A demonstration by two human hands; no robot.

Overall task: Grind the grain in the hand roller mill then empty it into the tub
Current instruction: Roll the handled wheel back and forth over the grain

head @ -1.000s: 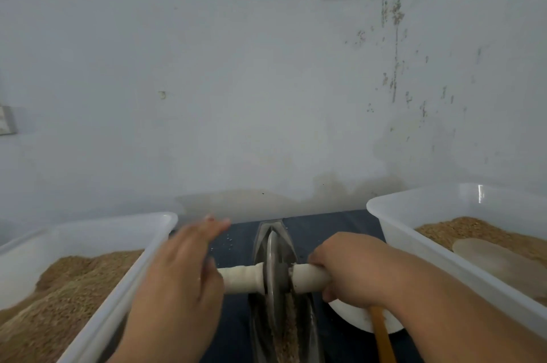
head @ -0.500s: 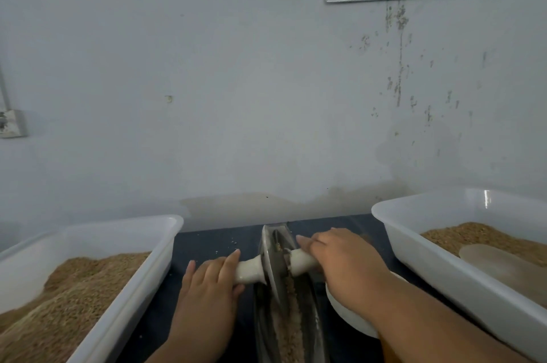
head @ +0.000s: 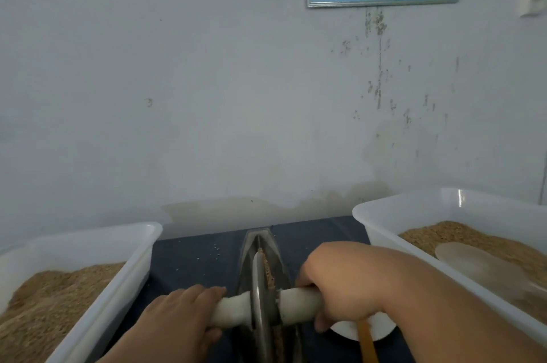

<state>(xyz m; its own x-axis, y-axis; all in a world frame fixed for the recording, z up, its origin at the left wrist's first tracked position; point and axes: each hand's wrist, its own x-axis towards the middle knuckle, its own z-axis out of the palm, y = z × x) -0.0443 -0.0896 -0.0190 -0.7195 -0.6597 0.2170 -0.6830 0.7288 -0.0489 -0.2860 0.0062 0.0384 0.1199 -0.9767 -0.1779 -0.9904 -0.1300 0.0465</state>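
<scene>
Hands both on the mill's white handle (head: 299, 303), one at each side of the metal wheel (head: 259, 288); left hand (head: 177, 315) lies over the left stub with fingers across the top and thumb tucked under, a loose wrap; right hand (head: 340, 285) has fingers curled fully round the right stub, firmer hold; wheel stands upright in the narrow metal trough (head: 251, 241), near the person's end of it; grain (head: 269, 271) shows as a brown strip in the trough just right of the wheel, looks partly crushed but too small to be sure; so grinding looks underway, judged mid-stroke, not finished; emptying not yet begun, trough sits flat on the dark cloth (head: 201, 256) with scattered bits on it; left tub (head: 130, 268) and right tub (head: 384, 223) stand beside the mill, both holding brown grain or meal, cannot tell which one is the target; a pale flat thing (head: 473, 262) lies on the fill in the right tub; white bowl (head: 370, 330) with a wooden stick (head: 367, 342) sits under the right wrist; left to do: more passes, then lift and tip the trough into a tub.
</scene>
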